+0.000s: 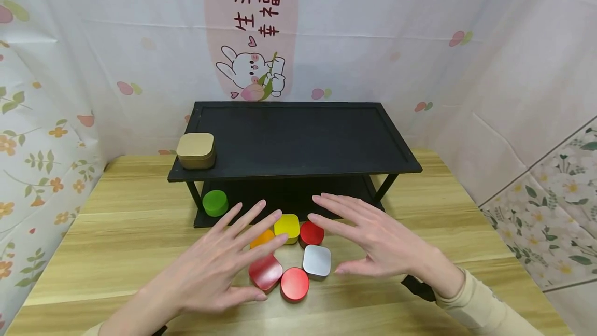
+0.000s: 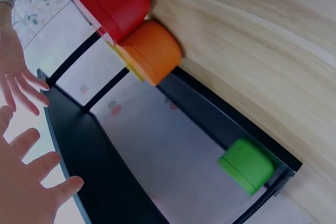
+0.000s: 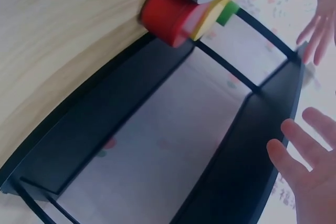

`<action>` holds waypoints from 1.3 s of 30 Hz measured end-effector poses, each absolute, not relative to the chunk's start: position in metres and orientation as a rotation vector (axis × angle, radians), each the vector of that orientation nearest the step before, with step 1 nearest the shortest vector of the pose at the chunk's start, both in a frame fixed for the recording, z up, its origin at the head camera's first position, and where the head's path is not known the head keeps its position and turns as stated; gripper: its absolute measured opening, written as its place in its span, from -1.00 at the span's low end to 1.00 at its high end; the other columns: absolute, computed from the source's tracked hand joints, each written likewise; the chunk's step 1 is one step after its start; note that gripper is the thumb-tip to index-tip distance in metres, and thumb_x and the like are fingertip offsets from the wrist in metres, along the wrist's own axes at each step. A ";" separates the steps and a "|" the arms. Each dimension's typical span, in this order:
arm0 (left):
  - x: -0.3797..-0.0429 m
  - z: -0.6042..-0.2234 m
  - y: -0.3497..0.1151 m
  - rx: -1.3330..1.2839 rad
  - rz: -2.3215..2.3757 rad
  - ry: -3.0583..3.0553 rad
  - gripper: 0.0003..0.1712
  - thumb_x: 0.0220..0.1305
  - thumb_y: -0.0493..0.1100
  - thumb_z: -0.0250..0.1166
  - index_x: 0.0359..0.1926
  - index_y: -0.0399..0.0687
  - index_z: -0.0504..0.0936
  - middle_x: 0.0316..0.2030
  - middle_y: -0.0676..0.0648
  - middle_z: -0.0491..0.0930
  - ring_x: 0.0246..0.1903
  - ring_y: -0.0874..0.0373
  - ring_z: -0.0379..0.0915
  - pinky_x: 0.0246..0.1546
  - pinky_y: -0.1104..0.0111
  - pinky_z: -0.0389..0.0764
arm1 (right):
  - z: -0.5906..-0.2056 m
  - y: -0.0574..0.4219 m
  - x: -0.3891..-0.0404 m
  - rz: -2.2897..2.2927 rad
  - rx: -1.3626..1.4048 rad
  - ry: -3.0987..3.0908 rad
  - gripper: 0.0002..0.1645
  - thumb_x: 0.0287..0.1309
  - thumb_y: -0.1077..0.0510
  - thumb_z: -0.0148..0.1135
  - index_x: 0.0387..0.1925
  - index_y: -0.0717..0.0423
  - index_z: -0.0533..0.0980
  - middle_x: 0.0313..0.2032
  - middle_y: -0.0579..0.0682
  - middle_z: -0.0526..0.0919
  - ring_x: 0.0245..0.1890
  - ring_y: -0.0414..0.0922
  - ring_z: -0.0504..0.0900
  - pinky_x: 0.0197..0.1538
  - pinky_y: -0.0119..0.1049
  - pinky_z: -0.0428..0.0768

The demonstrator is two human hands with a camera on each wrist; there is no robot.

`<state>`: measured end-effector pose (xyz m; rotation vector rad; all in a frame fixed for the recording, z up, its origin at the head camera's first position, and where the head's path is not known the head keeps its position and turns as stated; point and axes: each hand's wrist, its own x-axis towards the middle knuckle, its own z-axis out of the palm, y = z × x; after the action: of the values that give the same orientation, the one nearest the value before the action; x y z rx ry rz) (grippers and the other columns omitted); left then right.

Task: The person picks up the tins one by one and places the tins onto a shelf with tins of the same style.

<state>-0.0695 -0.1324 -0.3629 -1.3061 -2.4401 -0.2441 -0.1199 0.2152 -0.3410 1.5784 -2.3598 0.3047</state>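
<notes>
Both of my hands hover with spread, straight fingers around a cluster of small lidded tins on the table. My left hand (image 1: pixel 216 266) is at the cluster's left, overlapping an orange tin (image 1: pixel 261 238) and a red square tin (image 1: pixel 266 273) in the head view. Over on the right, my right hand (image 1: pixel 373 237) has its thumb close to a silver square tin (image 1: pixel 317 260). Between the hands also stand a yellow square tin (image 1: pixel 286 226), a dark red round tin (image 1: pixel 311 233) and a bright red round tin (image 1: pixel 295 283). Neither hand holds anything.
Behind the tins stands a black two-tier shelf (image 1: pixel 298 139). A gold square tin (image 1: pixel 196 149) sits at the left of its upper tier, a green round tin (image 1: pixel 215 203) at the left of the lower one. A patterned cloth (image 1: pixel 373 56) hangs behind the wooden table (image 1: pixel 116 222).
</notes>
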 end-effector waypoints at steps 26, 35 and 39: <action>-0.075 -0.354 -0.121 -1.178 -0.313 -2.388 0.05 0.21 0.46 0.28 0.61 0.26 0.16 0.61 0.00 0.13 0.58 -0.08 0.10 0.53 -0.06 0.16 | -0.336 0.204 -0.124 0.626 1.411 -2.223 -0.29 0.38 -0.21 0.22 0.42 0.02 0.45 0.44 0.04 0.45 0.37 -0.05 0.51 0.36 -0.30 0.49; -0.075 -0.355 -0.116 -1.122 -0.375 -2.409 -0.02 0.29 0.48 0.19 0.61 0.28 0.15 0.60 0.03 0.16 0.57 -0.03 0.14 0.51 -0.06 0.25 | -0.332 0.202 -0.128 0.815 1.283 -2.147 -0.38 0.40 -0.15 0.24 0.33 0.09 0.53 0.31 0.08 0.58 0.29 -0.02 0.55 0.43 -0.48 0.39; -0.076 -0.355 -0.115 -1.099 -0.408 -2.406 -0.01 0.27 0.46 0.23 0.60 0.27 0.18 0.59 0.03 0.18 0.56 -0.03 0.15 0.51 -0.04 0.25 | -0.328 0.203 -0.131 0.873 1.223 -2.105 -0.40 0.42 -0.16 0.21 0.29 0.13 0.56 0.24 0.14 0.63 0.26 -0.02 0.56 0.40 -0.46 0.42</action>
<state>-0.0761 -0.1149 -0.3552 -1.0993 -2.4064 -0.4084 -0.1310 0.2025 -0.3283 1.2229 -2.1045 0.8727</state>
